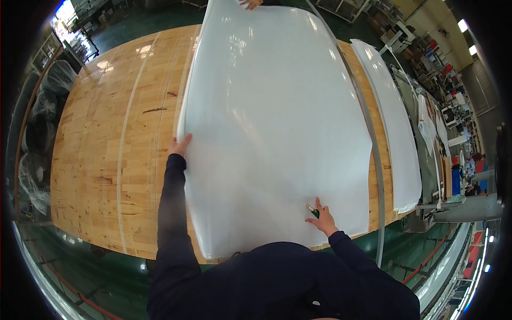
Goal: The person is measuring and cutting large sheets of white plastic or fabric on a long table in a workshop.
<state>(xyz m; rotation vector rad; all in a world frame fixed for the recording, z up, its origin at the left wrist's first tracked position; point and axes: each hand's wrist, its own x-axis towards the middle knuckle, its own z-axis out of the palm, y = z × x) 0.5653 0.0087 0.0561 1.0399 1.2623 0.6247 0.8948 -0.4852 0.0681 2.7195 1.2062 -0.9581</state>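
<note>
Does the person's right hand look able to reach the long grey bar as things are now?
Probably yes: between the right hand and the grey bar lie only white sheet and wooden table, though the small tool at its fingers may hinder grasping.

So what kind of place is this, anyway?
Probably a factory or workshop. A broad wooden worktable bears a large glossy white sheet, and bundles in clear plastic sit along the left side. What it makes, I can't tell.

Plastic-wrapped bundles (34, 173) and green floor (125, 269) at left.
</note>
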